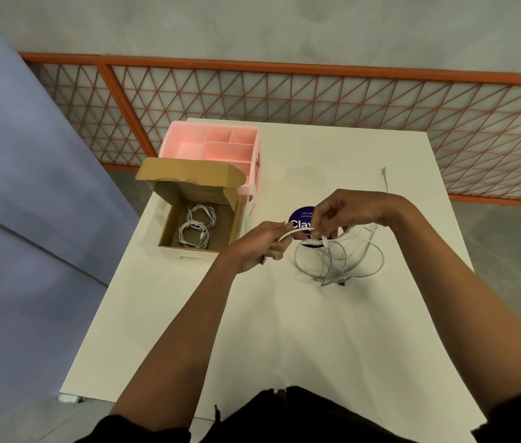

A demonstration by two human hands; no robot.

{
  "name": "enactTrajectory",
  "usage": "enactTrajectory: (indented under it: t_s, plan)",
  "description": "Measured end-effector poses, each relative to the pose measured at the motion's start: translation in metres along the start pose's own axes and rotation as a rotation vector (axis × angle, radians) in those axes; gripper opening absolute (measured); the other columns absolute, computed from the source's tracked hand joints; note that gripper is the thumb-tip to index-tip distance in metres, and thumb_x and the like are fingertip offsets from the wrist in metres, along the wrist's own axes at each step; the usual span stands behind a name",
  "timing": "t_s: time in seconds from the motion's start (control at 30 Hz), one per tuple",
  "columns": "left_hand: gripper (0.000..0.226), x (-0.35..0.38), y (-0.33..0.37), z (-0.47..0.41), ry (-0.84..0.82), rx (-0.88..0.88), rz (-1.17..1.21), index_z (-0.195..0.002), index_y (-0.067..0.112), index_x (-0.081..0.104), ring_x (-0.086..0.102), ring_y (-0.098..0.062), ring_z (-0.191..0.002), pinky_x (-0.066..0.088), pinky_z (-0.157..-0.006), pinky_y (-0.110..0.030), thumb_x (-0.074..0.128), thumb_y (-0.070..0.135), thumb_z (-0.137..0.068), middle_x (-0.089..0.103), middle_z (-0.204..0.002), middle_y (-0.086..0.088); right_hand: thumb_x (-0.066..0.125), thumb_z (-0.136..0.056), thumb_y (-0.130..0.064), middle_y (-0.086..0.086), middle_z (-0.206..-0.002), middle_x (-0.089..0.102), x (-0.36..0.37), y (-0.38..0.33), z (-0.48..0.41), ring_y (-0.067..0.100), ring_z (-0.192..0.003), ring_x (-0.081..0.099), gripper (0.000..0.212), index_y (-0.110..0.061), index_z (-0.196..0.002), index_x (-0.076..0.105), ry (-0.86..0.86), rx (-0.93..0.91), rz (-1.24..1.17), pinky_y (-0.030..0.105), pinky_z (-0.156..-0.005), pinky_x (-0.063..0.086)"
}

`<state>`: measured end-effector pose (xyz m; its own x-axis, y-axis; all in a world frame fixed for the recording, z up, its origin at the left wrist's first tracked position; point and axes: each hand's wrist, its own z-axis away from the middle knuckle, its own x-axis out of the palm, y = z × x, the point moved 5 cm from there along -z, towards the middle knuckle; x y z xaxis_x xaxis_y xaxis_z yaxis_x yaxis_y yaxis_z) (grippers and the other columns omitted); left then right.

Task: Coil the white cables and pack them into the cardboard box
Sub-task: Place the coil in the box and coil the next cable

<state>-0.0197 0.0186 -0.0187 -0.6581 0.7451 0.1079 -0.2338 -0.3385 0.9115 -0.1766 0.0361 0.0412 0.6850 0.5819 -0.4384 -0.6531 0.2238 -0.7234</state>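
A white cable [361,270] lies in loose loops on the white table [284,330], right of centre; its far end [385,179] trails toward the back. My left hand [257,247] grips one stretch of this cable, and my right hand [342,212] pinches the same stretch a little further along, just above the loops. The open cardboard box [169,231] stands at the table's left edge, lid flap raised. Two coiled white cables [197,227] rest on its floor.
A pink plastic organiser [217,145] with several compartments stands right behind the box. A round purple sticker [300,219] lies on the table beneath my hands. An orange mesh railing [316,97] runs behind the table. The floor drops away left of the table.
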Motion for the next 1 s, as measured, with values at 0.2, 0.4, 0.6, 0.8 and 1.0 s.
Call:
enactTrajectory:
  t_s: [0.2,0.4,0.6,0.8,1.0]
  plan:
    - [0.035,-0.012,-0.003,0.003,0.028,0.054,0.28,-0.088,0.008,0.055,0.018,-0.002,-0.037,0.029,-0.051,-0.018,0.03,0.026,-0.104,0.026,-0.047,0.01,0.068,-0.085,-0.026,0.004,-0.062,0.054,-0.015,0.015,0.003,0.009,-0.054,0.04,0.021,-0.005,-0.08,0.069,0.21,-0.062,-0.246,0.017,-0.049,0.032]
    - [0.036,-0.006,0.001,0.004,0.002,0.049,0.311,-0.082,0.01,0.048,0.018,-0.001,-0.035,0.027,-0.05,-0.017,0.034,0.039,-0.1,0.025,-0.045,0.012,0.057,-0.092,-0.032,-0.006,-0.049,0.032,-0.009,0.032,-0.009,0.007,-0.046,0.029,0.025,-0.011,-0.078,0.061,0.421,-0.022,-0.715,0.02,-0.053,0.028]
    - [0.03,-0.004,0.004,0.007,-0.004,0.049,0.219,-0.073,0.015,0.045,0.017,-0.001,-0.036,0.023,-0.047,-0.017,0.04,0.028,-0.1,0.027,-0.044,0.014,0.05,-0.095,-0.039,-0.01,-0.044,0.036,0.008,0.045,-0.022,0.005,-0.039,0.032,0.025,-0.018,-0.085,0.059,0.383,0.135,-1.335,0.014,-0.042,0.035]
    - [0.033,-0.009,-0.001,0.008,-0.001,-0.009,0.191,-0.073,0.017,0.043,0.017,-0.001,-0.038,0.014,-0.052,-0.024,0.036,0.03,-0.102,0.024,-0.049,0.012,0.057,-0.094,-0.021,-0.005,-0.085,0.067,-0.008,0.024,-0.014,0.007,-0.075,0.059,0.014,-0.015,-0.101,0.067,0.444,-0.11,-0.821,0.016,-0.066,0.048]
    - [0.03,-0.002,0.005,0.005,0.008,-0.052,-0.02,-0.071,0.015,0.044,0.019,-0.003,-0.041,0.019,-0.043,-0.016,0.045,0.024,-0.1,0.028,-0.049,0.01,0.071,-0.083,-0.025,0.001,-0.067,0.071,-0.022,0.002,-0.01,0.008,-0.056,0.066,0.019,-0.006,-0.086,0.07,0.776,-0.145,-0.221,0.018,-0.061,0.049]
